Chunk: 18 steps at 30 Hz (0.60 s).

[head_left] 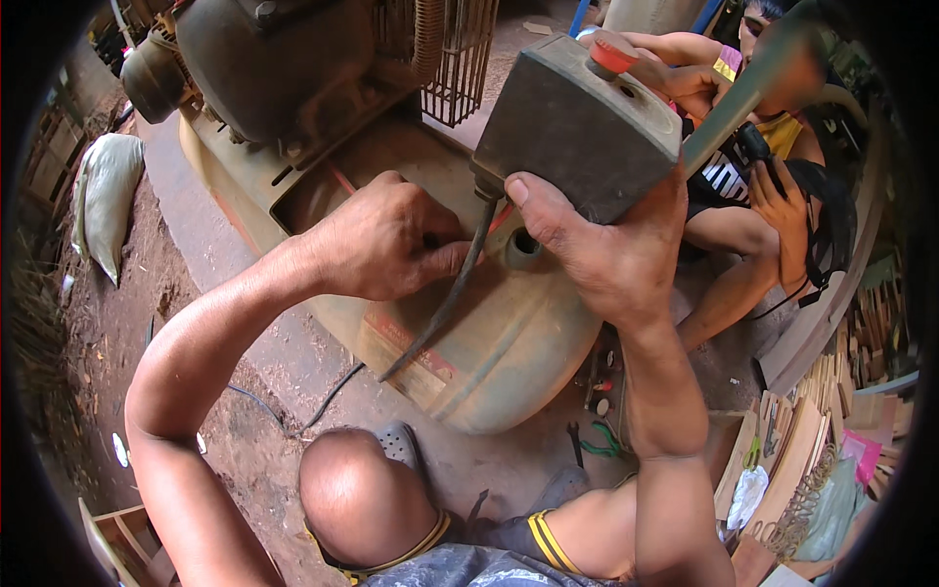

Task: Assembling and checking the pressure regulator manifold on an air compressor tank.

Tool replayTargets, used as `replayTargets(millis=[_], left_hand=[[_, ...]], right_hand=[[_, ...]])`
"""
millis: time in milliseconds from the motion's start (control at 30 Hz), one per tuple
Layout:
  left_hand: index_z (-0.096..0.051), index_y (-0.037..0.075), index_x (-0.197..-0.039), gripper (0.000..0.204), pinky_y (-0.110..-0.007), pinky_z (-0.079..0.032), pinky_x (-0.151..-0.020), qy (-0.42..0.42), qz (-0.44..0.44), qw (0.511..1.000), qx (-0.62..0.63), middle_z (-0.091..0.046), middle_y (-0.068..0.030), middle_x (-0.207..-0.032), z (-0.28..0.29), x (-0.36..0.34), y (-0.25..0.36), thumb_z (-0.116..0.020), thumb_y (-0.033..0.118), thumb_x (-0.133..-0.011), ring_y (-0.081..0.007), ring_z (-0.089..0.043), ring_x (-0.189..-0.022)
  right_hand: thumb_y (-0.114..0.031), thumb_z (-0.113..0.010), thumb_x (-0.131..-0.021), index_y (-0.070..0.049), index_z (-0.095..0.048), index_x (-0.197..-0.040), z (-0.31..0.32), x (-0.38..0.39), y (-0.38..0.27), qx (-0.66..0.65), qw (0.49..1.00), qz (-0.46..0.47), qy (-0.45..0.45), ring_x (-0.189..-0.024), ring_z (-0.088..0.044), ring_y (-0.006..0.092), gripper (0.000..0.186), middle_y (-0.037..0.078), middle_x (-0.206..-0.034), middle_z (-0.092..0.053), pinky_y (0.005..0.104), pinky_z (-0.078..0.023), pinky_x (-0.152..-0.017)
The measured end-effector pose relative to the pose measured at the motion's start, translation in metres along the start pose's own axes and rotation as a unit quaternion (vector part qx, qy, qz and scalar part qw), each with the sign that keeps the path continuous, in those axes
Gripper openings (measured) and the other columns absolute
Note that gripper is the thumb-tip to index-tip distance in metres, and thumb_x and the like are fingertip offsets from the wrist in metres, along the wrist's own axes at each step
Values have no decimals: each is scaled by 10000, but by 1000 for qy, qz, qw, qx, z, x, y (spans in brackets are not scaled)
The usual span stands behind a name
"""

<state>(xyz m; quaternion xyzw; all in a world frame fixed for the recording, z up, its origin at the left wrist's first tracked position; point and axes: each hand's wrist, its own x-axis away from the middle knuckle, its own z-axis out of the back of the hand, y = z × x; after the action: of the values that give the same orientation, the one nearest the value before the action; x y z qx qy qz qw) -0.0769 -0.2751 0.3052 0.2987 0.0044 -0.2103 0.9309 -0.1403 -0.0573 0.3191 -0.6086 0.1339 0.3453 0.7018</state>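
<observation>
My right hand (611, 249) grips a dark grey switch box (577, 122) from below, its thumb along the lower edge. A red knob (612, 57) sits on top of the box. From the box's lower left corner a black cable (445, 308) hangs down in front of the tank. My left hand (396, 240) is closed just left of this cable, thumb pressed to the curled fingers. Thin reddish strips show on both sides of it; what it pinches is hidden. Beneath both hands lies the rounded, dusty tank (509, 357) of an air compressor, with a round port (524, 245) on top.
A motor or pump body (274, 68) stands at the upper left, beside a slatted metal guard (458, 59). Another person (753, 215) crouches at the right. Green-handled pliers (601, 440) lie on the ground; wood strips (782, 460) pile at right, a white sack (108, 201) at left.
</observation>
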Motion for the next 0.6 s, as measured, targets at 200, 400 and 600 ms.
replayTargets(millis=[200, 400, 600], left_hand=[[-743, 10, -835, 267, -424, -469, -569, 1, 11, 1000, -3, -617, -195, -655, 2, -1, 5, -714, 254, -941, -344, -586, -573], [-745, 20, -846, 224, -438, -484, -594, -12, 39, 999, -23, -620, -206, -667, 6, -1, 8, -707, 228, -918, -359, -605, -603], [-790, 60, -955, 244, -425, -517, -664, 8, 65, 997, -39, -708, -172, -791, 8, 9, 10, -787, 296, -893, -336, -664, -697]], right_hand=[[-65, -888, -740, 34, -547, -1290, -2, -3, 2, 74, 991, 107, 24, -922, -686, 158, 654, 98, -1075, -699, 321, -580, -831], [-158, -886, -708, 17, -485, -1282, -8, -6, -1, 27, 992, 123, 19, -1015, -673, 243, 722, 139, -1143, -633, 373, -560, -874], [-140, -879, -722, 22, -497, -1276, -7, -4, -9, 75, 983, 168, 9, -990, -707, 261, 692, 151, -1113, -679, 391, -570, -846]])
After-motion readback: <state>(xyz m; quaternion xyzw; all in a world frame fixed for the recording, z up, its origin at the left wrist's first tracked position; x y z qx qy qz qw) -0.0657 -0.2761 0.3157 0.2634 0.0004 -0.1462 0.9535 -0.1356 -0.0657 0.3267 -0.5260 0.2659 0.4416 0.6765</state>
